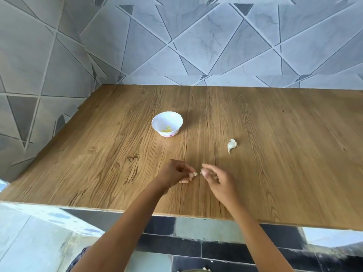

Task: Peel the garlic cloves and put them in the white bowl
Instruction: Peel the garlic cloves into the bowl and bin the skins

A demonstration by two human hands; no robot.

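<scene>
Peeling now: I judge the step in hand to be stripping one clove (195,174), held low over the near part of the table (275,163) between my two hands.
Left hand: the left hand (172,172) has its fingers curled, and the tips pinch the clove. Only the clove's pale end shows past them.
Right hand: the right hand (218,180) has thumb and forefinger drawn together just beside the clove's end, with the other fingers loosely curled. It may be nipping a scrap of skin. That spot is small and blurred, so I cannot tell whether it has hold of anything.
Bowl: the bowl (165,119) stands upright on the table beyond the left hand, well apart from both hands.
Done: a small yellowish heap (167,129) lies at the bottom of the bowl. I take it for peeled garlic already put in, but I cannot count the pieces.
Left to do: this clove must be finished and carried to the bowl. A clump (232,144) of garlic in its white skin lies untouched on the table, right of the bowl and beyond the right hand. I cannot tell how many cloves it holds.
Progress: I judge the task past its start but not near its end, with at least two more peelings ahead.
Surroundings: a tiled wall (216,46) stands behind the table.
</scene>
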